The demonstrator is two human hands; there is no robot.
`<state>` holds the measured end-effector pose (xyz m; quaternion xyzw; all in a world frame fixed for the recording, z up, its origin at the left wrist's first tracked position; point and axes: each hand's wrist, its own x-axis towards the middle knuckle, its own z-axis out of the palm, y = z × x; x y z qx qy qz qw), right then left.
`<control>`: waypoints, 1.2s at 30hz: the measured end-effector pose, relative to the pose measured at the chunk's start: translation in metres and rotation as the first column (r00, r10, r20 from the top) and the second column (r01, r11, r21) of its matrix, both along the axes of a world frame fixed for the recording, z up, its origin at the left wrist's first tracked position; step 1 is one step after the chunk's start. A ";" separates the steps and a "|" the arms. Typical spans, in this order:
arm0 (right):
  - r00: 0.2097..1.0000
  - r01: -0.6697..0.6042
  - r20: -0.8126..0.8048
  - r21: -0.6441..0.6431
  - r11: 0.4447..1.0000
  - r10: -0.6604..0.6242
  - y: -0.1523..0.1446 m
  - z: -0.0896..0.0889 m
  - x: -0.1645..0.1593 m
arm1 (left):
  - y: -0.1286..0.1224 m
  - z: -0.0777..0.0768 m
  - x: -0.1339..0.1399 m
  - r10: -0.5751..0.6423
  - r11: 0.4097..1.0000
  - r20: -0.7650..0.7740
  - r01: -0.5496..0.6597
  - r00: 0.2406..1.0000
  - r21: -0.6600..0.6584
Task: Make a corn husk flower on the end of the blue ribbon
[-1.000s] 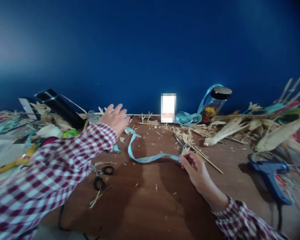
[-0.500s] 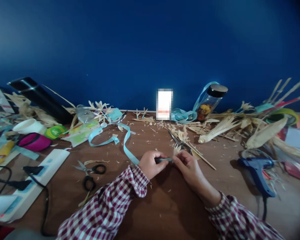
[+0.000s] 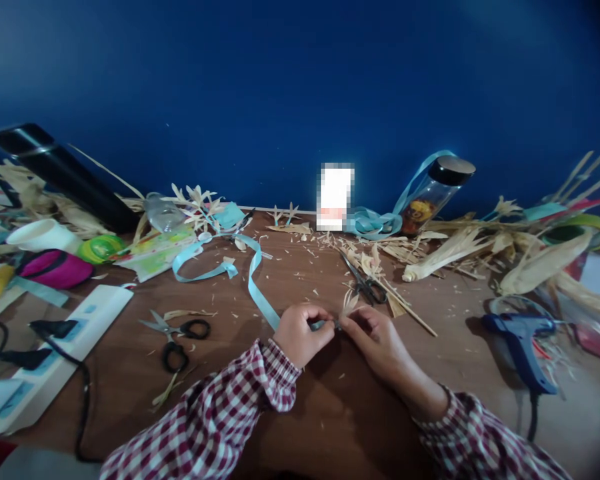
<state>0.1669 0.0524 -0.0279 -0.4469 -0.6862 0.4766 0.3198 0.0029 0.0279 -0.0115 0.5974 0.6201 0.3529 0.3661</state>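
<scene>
My left hand (image 3: 303, 335) is closed, pinching a light blue ribbon (image 3: 261, 300) between thumb and fingers. The ribbon runs back from it across the table in loose curves. Close against it, my right hand (image 3: 380, 343) is closed on a small pale corn husk flower (image 3: 349, 305), whose petals poke up above the fingertips. The ribbon meets the flower's base between the two hands; fingers hide most of that spot. Black-handled scissors (image 3: 175, 337) lie spread to the left of my left hand. Another pair of scissors (image 3: 369, 288) lies just beyond my right hand.
A blue glue gun (image 3: 520, 343) lies at right, a white power strip (image 3: 75, 353) at left. Behind are a lit phone-like screen (image 3: 335, 197), a ribbon coil (image 3: 375, 223), a glass jar (image 3: 430, 197) and a black flask (image 3: 65, 173). Corn husks (image 3: 443, 253) crowd the back right.
The view has shifted slightly. My hands have drawn a little closer together at the flower's base, and less ribbon shows between them. Both keep their hold.
</scene>
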 end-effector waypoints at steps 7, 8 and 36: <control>0.999 0.011 -0.050 -0.085 0.996 -0.016 -0.001 -0.003 -0.001 | -0.006 0.000 -0.003 -0.086 0.965 -0.192 0.130 0.978 0.229; 0.999 0.015 -0.051 -0.081 0.997 -0.019 -0.002 -0.003 -0.001 | -0.007 0.001 -0.004 -0.085 0.963 -0.246 0.143 0.966 0.229; 0.997 -0.003 0.074 -0.027 1.000 0.005 -0.002 0.000 -0.001 | -0.010 -0.010 -0.006 -0.064 0.993 -0.122 0.075 0.991 0.092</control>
